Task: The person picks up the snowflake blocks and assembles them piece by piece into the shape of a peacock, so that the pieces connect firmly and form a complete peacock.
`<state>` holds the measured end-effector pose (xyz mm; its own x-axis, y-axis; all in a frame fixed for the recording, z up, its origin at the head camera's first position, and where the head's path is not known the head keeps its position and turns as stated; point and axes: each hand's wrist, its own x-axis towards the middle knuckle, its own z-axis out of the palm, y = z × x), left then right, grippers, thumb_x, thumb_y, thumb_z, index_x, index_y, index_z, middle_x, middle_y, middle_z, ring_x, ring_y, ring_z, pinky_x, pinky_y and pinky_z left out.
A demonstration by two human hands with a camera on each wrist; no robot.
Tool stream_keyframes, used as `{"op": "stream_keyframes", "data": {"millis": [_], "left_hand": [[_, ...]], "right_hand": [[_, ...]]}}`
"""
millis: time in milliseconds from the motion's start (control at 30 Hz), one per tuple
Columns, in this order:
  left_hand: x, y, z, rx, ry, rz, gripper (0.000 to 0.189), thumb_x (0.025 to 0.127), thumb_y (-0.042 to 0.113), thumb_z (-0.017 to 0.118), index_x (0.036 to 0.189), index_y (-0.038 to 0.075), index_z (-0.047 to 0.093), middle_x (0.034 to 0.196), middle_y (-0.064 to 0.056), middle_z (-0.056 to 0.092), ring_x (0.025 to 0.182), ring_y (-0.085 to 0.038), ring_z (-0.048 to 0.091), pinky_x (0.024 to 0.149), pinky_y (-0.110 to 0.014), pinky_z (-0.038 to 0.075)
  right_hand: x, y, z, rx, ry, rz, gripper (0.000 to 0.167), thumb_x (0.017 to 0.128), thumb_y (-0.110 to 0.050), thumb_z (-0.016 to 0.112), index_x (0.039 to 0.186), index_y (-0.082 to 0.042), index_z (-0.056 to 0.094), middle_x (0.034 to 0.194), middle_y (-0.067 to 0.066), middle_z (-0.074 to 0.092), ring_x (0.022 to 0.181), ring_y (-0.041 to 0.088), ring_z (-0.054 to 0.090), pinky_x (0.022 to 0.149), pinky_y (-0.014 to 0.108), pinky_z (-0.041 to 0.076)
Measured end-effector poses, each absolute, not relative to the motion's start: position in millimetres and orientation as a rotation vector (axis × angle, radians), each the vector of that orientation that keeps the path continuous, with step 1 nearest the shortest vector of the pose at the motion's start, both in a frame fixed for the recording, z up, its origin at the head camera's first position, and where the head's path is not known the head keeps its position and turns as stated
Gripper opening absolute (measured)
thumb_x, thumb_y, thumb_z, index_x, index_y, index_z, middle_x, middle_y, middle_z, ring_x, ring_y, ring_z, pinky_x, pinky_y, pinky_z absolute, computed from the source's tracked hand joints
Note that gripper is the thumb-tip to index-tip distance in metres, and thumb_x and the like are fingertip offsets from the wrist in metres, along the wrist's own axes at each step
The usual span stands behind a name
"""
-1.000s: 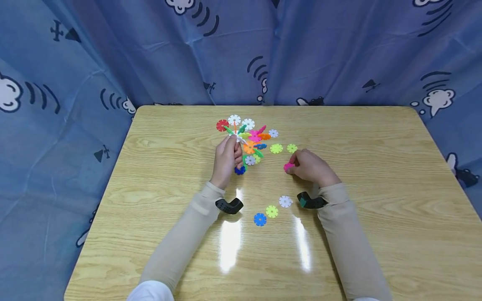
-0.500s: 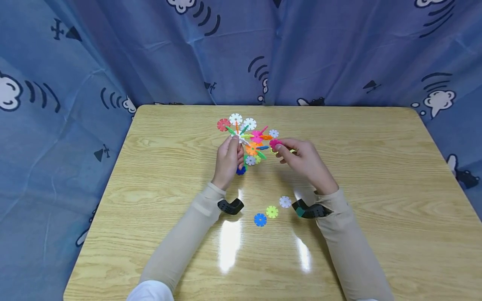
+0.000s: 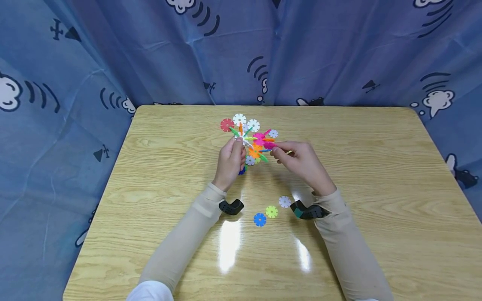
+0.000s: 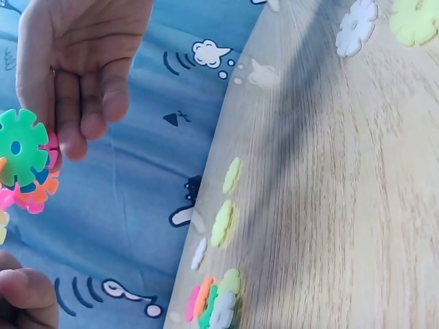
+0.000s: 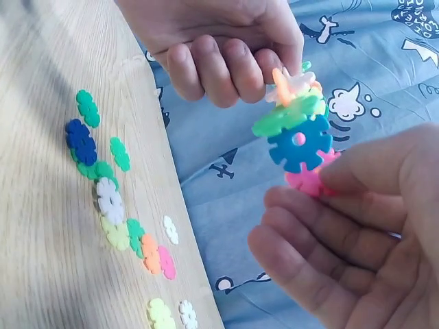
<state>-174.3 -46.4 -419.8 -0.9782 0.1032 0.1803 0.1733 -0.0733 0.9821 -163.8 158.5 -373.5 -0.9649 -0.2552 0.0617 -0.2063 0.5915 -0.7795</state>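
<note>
In the head view my left hand (image 3: pixel 230 161) grips a cluster of joined notched plastic discs (image 3: pixel 259 138) by a white disc, thumb on top. White, red, pink, orange, green and blue discs fan out from it. My right hand (image 3: pixel 301 161) pinches a pink notched disc (image 3: pixel 269 145) between thumb and forefinger, right at the cluster's right side. The right wrist view shows this pink disc (image 5: pixel 305 181) at the edge of a blue disc (image 5: pixel 285 147) in the cluster. A green disc (image 4: pixel 27 151) of the cluster faces the left wrist camera.
Loose blue (image 3: pixel 260 219), yellow-green (image 3: pixel 271 212) and pale lilac discs (image 3: pixel 284 202) lie nearer the front of the wooden table (image 3: pixel 169 209). Several more loose discs lie under and beyond the hands, including a dark blue one (image 5: pixel 82 142). A blue patterned curtain (image 3: pixel 226 50) hangs behind.
My right hand has lifted the pink disc from the table and carried it left to the cluster, turning it edge-on. My left hand and the cluster have shifted slightly right.
</note>
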Motion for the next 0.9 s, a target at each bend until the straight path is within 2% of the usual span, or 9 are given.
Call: {"op": "stream_keyframes", "data": {"millis": [267,400,533,633,733,900], "left_hand": [[-173.4,-45.1,-420.0,-0.330,-2.102,-2.241,0.037,0.109,0.029,0.033,0.076,0.014,0.039,0.058,0.003,0.037,0.046,-0.014,0.037,0.043,-0.023,0.036],[-172.4,-43.6,-420.8,-0.319,-2.127,-2.237,0.037,0.108,0.030,0.035,0.075,0.014,0.040,0.057,0.004,0.037,0.046,-0.014,0.036,0.042,-0.023,0.034],[-171.8,-42.9,-421.3,-0.313,-2.147,-2.225,0.037,0.108,0.032,0.035,0.076,0.014,0.040,0.057,0.005,0.036,0.046,-0.012,0.035,0.042,-0.021,0.032],[-172.0,-43.4,-421.4,-0.323,-2.141,-2.229,0.038,0.109,0.032,0.035,0.076,0.013,0.041,0.057,0.005,0.037,0.046,-0.011,0.034,0.043,-0.021,0.031],[-173.2,-45.1,-421.9,-0.348,-2.138,-2.217,0.038,0.109,0.030,0.035,0.076,0.012,0.042,0.058,0.004,0.038,0.046,-0.011,0.034,0.042,-0.021,0.031],[-176.1,-48.4,-421.5,-0.383,-2.149,-2.192,0.038,0.110,0.025,0.036,0.076,0.009,0.043,0.058,0.003,0.040,0.045,-0.009,0.035,0.040,-0.022,0.030]], "right_hand": [[-162.6,157.1,-373.5,-0.459,2.835,-1.265,0.028,0.103,-0.022,0.058,0.120,-0.007,0.074,0.108,0.012,0.077,0.083,0.022,0.067,0.067,0.024,0.053],[-162.3,156.8,-372.4,-0.444,2.820,-1.265,0.030,0.104,-0.023,0.056,0.124,-0.006,0.072,0.108,0.014,0.077,0.085,0.024,0.070,0.066,0.027,0.052],[-163.9,157.1,-371.3,-0.341,2.643,-1.386,0.034,0.106,-0.024,0.054,0.128,-0.003,0.069,0.111,0.019,0.075,0.098,0.032,0.075,0.086,0.040,0.060],[-166.5,155.8,-372.2,-0.241,2.459,-1.530,0.039,0.107,-0.027,0.052,0.131,0.001,0.065,0.122,0.022,0.071,0.109,0.034,0.072,0.101,0.047,0.056],[-169.2,153.4,-375.2,-0.152,2.318,-1.669,0.045,0.106,-0.033,0.052,0.132,0.002,0.063,0.129,0.023,0.067,0.112,0.032,0.070,0.101,0.042,0.056],[-170.2,153.3,-382.6,-0.073,2.198,-1.813,0.048,0.102,-0.037,0.061,0.133,-0.001,0.064,0.131,0.024,0.066,0.110,0.027,0.072,0.099,0.036,0.057]]}}
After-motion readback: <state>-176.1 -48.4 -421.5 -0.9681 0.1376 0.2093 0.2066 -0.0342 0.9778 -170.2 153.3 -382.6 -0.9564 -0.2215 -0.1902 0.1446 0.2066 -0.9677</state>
